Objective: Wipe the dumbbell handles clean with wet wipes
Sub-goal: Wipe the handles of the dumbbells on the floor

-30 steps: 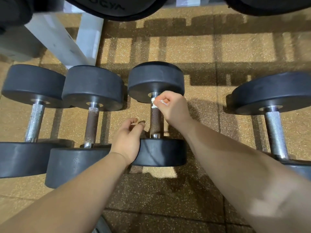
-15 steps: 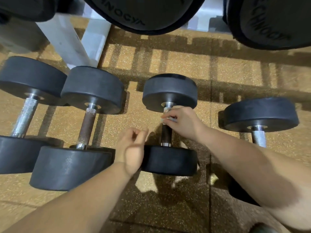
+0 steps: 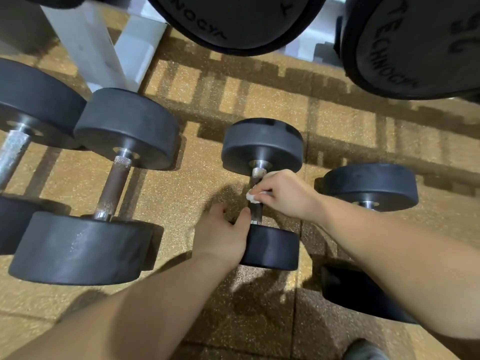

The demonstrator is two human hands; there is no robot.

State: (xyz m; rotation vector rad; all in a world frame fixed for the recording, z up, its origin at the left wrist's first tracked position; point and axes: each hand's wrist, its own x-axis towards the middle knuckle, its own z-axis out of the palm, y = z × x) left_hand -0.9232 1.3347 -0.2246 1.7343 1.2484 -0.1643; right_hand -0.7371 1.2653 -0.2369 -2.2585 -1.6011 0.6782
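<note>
Your right hand reached in from the right with the forearm stretched forward, fingers curled and thumb closed so that a small wad of white wet wipe was pinched against the handle of the small dumbbell. That grip sat about midway along the dark bar, with the far weight head just beyond it and the near weight head just below it. Your left hand lay against the left side of that near head, thumb up beside the bottom of the bar just under the pinch, the fingers bent down toward the floor. You could not tell from this view whether they truly gripped the head or only steadied it. The dumbbell lay flat on the speckled floor. Left of your grip lay a bigger dumbbell with a rusty bar, and another past it. Right of the grip, partly behind your forearm, lay a fourth one. Beyond the grip hung large black weights on a white rack
</note>
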